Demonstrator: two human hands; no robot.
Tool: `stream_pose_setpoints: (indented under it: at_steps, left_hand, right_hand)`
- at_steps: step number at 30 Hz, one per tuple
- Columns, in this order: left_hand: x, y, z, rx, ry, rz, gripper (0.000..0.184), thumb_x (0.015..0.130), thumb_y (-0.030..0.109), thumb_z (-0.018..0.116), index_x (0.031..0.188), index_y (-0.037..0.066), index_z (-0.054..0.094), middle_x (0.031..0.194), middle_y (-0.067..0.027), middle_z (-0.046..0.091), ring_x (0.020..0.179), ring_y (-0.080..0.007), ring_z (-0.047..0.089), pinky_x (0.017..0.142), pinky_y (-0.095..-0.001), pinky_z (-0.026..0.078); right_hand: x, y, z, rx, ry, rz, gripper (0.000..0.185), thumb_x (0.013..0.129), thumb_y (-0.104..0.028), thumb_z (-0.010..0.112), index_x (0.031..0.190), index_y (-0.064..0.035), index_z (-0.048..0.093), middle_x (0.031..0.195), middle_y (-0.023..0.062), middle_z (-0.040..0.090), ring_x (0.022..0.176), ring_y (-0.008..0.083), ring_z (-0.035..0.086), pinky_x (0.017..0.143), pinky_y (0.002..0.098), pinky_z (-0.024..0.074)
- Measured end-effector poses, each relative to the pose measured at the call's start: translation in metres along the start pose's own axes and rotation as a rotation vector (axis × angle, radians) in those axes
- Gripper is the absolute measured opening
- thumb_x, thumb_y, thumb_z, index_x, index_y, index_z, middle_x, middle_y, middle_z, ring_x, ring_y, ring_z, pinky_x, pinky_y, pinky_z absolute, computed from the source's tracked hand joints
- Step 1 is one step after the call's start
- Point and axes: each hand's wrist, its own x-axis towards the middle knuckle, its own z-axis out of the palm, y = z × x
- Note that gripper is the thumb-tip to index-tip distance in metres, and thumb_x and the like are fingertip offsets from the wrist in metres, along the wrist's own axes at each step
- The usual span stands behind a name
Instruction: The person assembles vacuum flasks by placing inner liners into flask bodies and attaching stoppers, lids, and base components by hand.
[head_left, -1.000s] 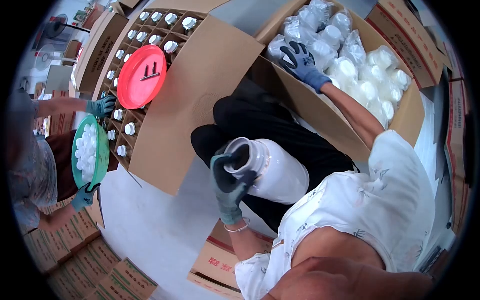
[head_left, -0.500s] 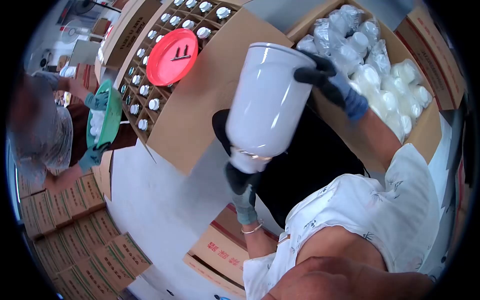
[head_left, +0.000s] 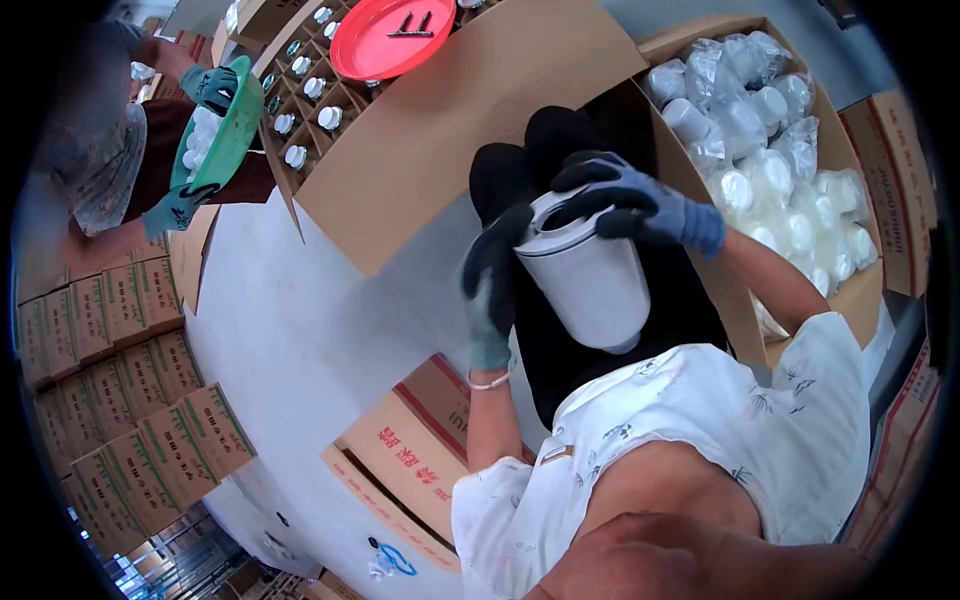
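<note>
A glossy white canister [head_left: 590,290] rests tilted on my lap. Its wide rimmed end, with a dark round opening, faces up and away from me, and the tapered end points toward my shirt. My left hand [head_left: 495,265], in a grey and black glove, holds the rim's left side. At the right of the rim, my gloved right hand [head_left: 625,205] is closed on the canister, its fingers reaching over the top beside the opening. These fingers partly cover the opening, so I cannot see inside.
An open box [head_left: 660,40] of bagged white pieces stands right. Ahead, a divided carton [head_left: 410,140] holds white-capped bottles, with a red tray [head_left: 350,45] on top. A co-worker holds a green basin [head_left: 240,130] at left. Cartons [head_left: 150,400] are stacked below.
The canister has been lowered onto my lap and turned over, its wide end now showing an opening. My left hand has moved from the narrow neck to the rim. My view has shifted.
</note>
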Motion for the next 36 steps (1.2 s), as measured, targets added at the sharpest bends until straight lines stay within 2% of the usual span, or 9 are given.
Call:
stream_pose_setpoints:
  at_steps: [4, 8, 14, 16, 20, 23, 30, 32, 36]
  left_hand:
    - [-0.012, -0.008, -0.019, -0.713, 0.183, 0.115, 0.045, 0.098, 0.033, 0.042, 0.127, 0.000, 0.052, 0.133, -0.0159, 0.052, 0.122, -0.0301, 0.051, 0.107, -0.0381, 0.035]
    - [-0.009, -0.019, 0.025, -0.248, 0.112, -0.054, 0.043, 0.098, 0.027, 0.043, 0.130, -0.002, 0.049, 0.135, -0.0164, 0.051, 0.123, -0.0296, 0.049, 0.107, -0.0377, 0.035]
    - [0.023, -0.026, 0.006, -0.473, -0.144, -0.136, 0.043, 0.098, 0.019, 0.044, 0.134, -0.004, 0.045, 0.137, -0.0172, 0.048, 0.125, -0.0289, 0.047, 0.105, -0.0370, 0.035]
    - [0.006, -0.053, -0.008, 0.216, -0.071, 0.124, 0.041, 0.098, 0.024, 0.045, 0.126, -0.004, 0.053, 0.129, -0.0167, 0.055, 0.120, -0.0279, 0.052, 0.102, -0.0365, 0.039]
    - [-0.003, 0.001, -0.014, -0.371, 0.004, 0.061, 0.044, 0.099, 0.030, 0.037, 0.120, -0.004, 0.058, 0.121, -0.0173, 0.061, 0.117, -0.0295, 0.054, 0.103, -0.0363, 0.039]
    - [0.001, -0.020, 0.003, 0.314, 0.213, 0.259, 0.042, 0.100, 0.029, 0.036, 0.118, 0.000, 0.060, 0.122, -0.0168, 0.061, 0.120, -0.0308, 0.053, 0.104, -0.0412, 0.040]
    - [-0.011, -0.043, -0.003, -0.270, 0.215, -0.235, 0.047, 0.097, 0.025, 0.046, 0.136, -0.001, 0.044, 0.136, -0.0168, 0.050, 0.128, -0.0241, 0.045, 0.110, -0.0356, 0.031]
    - [0.010, 0.027, 0.003, 0.025, -0.108, 0.044, 0.051, 0.099, 0.031, 0.044, 0.136, -0.003, 0.043, 0.135, -0.0175, 0.050, 0.127, -0.0247, 0.046, 0.109, -0.0360, 0.032]
    - [0.010, 0.021, -0.003, -0.282, 0.156, -0.054, 0.049, 0.098, 0.033, 0.046, 0.130, -0.003, 0.050, 0.137, -0.0160, 0.050, 0.130, -0.0253, 0.042, 0.112, -0.0360, 0.026]
  right_hand:
    - [-0.008, 0.029, -0.035, -0.118, 0.093, 0.038, 0.033, 0.088, -0.030, 0.062, 0.115, -0.0103, 0.066, 0.122, 0.0145, 0.057, 0.116, 0.0301, 0.052, 0.101, 0.0425, 0.0391]
    - [0.020, -0.045, 0.013, -0.250, 0.032, -0.051, 0.029, 0.078, -0.029, 0.070, 0.102, -0.0124, 0.068, 0.106, 0.0081, 0.062, 0.099, 0.0292, 0.058, 0.092, 0.0423, 0.0441]
    - [0.002, -0.083, 0.048, -0.340, 0.182, -0.169, 0.027, 0.071, -0.029, 0.073, 0.095, -0.0185, 0.068, 0.099, 0.0021, 0.061, 0.101, 0.0252, 0.057, 0.090, 0.0455, 0.0428]
    - [-0.004, -0.051, 0.030, -0.225, 0.059, -0.203, 0.025, 0.072, -0.029, 0.072, 0.095, -0.0169, 0.068, 0.100, 0.0025, 0.062, 0.104, 0.0258, 0.056, 0.094, 0.0476, 0.0409]
    - [-0.013, -0.010, -0.029, 0.071, 0.244, 0.227, 0.023, 0.073, -0.019, 0.073, 0.093, -0.0086, 0.072, 0.106, 0.0113, 0.062, 0.106, 0.0308, 0.055, 0.096, 0.0410, 0.0423]
    - [0.014, -0.051, -0.034, 0.203, 0.057, 0.034, 0.028, 0.070, -0.018, 0.078, 0.094, -0.0077, 0.070, 0.110, 0.0135, 0.061, 0.110, 0.0313, 0.053, 0.103, 0.0418, 0.0361]
    - [0.010, -0.025, -0.031, 0.160, 0.034, 0.087, 0.032, 0.073, -0.020, 0.076, 0.101, -0.0060, 0.069, 0.111, 0.0134, 0.059, 0.111, 0.0297, 0.053, 0.100, 0.0409, 0.0391]
    - [0.018, -0.018, -0.020, 0.159, -0.104, -0.175, 0.035, 0.073, -0.021, 0.076, 0.104, -0.0064, 0.069, 0.108, 0.0128, 0.060, 0.109, 0.0299, 0.054, 0.097, 0.0407, 0.0420]
    - [0.013, -0.016, -0.051, 0.087, 0.086, 0.181, 0.035, 0.074, -0.019, 0.076, 0.107, -0.0088, 0.069, 0.108, 0.0119, 0.062, 0.111, 0.0290, 0.053, 0.099, 0.0396, 0.0402]
